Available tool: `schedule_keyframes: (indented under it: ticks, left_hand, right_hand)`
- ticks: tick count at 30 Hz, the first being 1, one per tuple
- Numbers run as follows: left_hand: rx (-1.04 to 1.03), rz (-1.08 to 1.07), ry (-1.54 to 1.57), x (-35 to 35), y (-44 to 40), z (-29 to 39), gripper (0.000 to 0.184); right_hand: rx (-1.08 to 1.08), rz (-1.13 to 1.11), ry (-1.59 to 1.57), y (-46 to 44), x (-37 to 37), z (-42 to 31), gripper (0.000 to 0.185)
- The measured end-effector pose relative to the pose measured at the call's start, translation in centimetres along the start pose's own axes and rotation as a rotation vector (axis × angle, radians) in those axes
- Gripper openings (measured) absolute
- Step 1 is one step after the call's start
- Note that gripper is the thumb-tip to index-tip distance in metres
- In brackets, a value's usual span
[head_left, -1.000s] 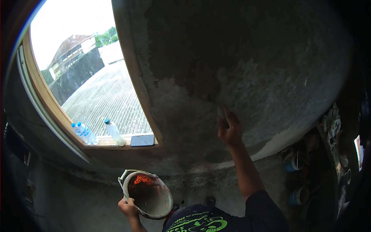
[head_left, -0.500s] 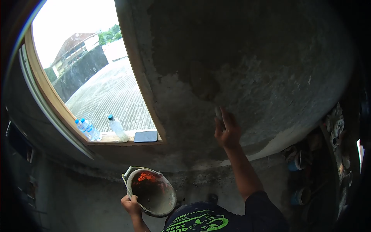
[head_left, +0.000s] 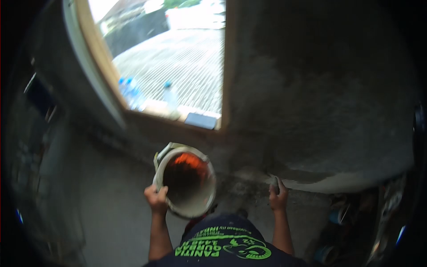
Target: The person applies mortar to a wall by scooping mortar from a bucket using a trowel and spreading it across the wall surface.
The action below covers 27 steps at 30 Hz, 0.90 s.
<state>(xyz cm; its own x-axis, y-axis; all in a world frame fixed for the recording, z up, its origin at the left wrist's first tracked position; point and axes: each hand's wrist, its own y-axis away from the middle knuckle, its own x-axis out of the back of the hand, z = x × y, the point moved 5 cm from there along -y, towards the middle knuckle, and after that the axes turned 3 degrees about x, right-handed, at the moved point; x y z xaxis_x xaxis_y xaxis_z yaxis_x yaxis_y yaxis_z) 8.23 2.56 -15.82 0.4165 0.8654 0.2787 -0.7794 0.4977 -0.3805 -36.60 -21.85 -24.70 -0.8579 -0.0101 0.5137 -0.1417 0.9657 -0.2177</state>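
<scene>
My left hand [head_left: 156,198] is closed on the left rim of a pale bucket [head_left: 211,189]. The bucket is tilted so that its dark inside faces me, with an orange-red patch high on the inner wall. What lies at its bottom is too dark to make out. Right of it, my right hand [head_left: 278,198] is wrapped round the grey handle of a trowel [head_left: 275,183]. The trowel's blade is blurred and hard to see against the wall. Darker, damp-looking patches mark the rough grey wall [head_left: 320,129] beyond that hand.
On the sill of the wood-framed window [head_left: 226,66] stand clear bottles with blue caps [head_left: 132,94], another bottle [head_left: 170,99] and a phone [head_left: 201,120]. A blue container [head_left: 336,216] and clutter sit at the lower right. Grey floor [head_left: 111,196] spreads at the left.
My right hand has come down from the wall with the trowel. The bucket stays in my left hand. The view has turned, so the window sits further right and higher.
</scene>
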Motion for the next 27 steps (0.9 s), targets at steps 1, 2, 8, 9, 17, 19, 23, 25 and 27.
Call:
schedule_keyframes:
  ticks: [1, 2, 8, 9, 17, 19, 23, 25, 27]
  left_hand:
    - [-0.110, -0.039, -0.103, 0.4, 0.3, 2.1, 0.024]
    - [-0.075, 0.007, 0.041, 0.6, 0.0, 3.1, 0.033]
    - [-0.044, -0.213, 0.290, 1.0, -0.3, 5.1, 0.029]
    - [-0.034, -0.234, 0.282, 0.8, -0.5, 4.5, 0.029]
    - [-0.332, -0.359, 0.222, -0.3, -3.7, 4.9, 0.028]
    - [-0.376, -0.398, 0.207, -0.2, -4.7, 4.9, 0.025]
    - [-0.408, -0.438, 0.206, -0.6, -6.2, 5.8, 0.021]
    - [-0.402, -0.451, 0.206, -1.0, -6.8, 5.4, 0.020]
    - [-0.358, -0.480, 0.177, -1.1, -6.5, 3.7, 0.021]
  right_hand:
    - [0.003, -0.108, 0.002, 1.4, -0.3, -0.9, 0.058]
    - [-0.158, -0.222, -0.131, 3.1, 0.7, -3.2, 0.063]
    - [-0.126, -0.716, -0.222, 6.3, -0.5, -11.2, 0.054]
    - [-0.151, -0.711, -0.229, 5.6, -1.3, -12.3, 0.054]
    - [0.345, -0.836, 0.247, 1.0, -9.0, -21.9, 0.041]
    - [0.314, -1.006, 0.434, 0.6, -12.0, -23.5, 0.043]
    - [0.326, -1.087, 0.374, 0.4, -15.7, -24.2, 0.031]
    - [0.299, -1.096, 0.296, -0.4, -16.3, -23.6, 0.030]
    - [0.289, -1.088, 0.220, -0.1, -16.5, -22.6, 0.029]
